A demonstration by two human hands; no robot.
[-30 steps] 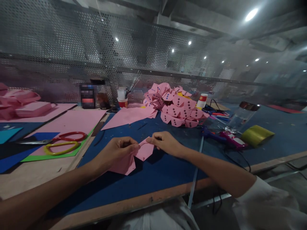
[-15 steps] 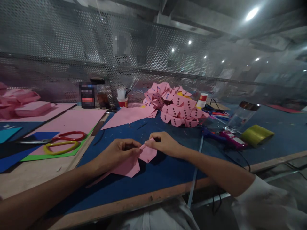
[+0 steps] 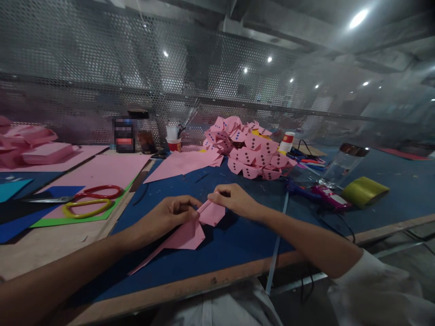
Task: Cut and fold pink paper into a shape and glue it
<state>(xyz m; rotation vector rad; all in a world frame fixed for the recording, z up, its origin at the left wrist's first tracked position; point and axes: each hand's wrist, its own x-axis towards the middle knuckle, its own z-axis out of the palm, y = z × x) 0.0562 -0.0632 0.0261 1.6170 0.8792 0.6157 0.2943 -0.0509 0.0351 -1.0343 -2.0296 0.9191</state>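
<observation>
A piece of pink paper (image 3: 186,236) with angular cut edges and a folded strip is held above the blue table surface. My left hand (image 3: 170,216) pinches it near the middle, thumb against fingers. At its upper right end, my right hand (image 3: 234,200) grips the folded edge between thumb and fingers. One long thin part of the paper slants down to the lower left, under my left wrist. Behind my hands lie a flat pink sheet (image 3: 180,165) and a heap of folded pink paper pieces (image 3: 253,154) with dark dotted marks.
Scissors (image 3: 90,208) with red and yellow handles rest on coloured sheets at left. A glue gun (image 3: 329,198), yellow tape roll (image 3: 363,192) and clear jar (image 3: 343,165) are at right. Paper cups (image 3: 174,144) stand behind.
My right hand has shifted slightly up along the fold. The paper has turned a little, showing more of its folded strip and of its lower left part.
</observation>
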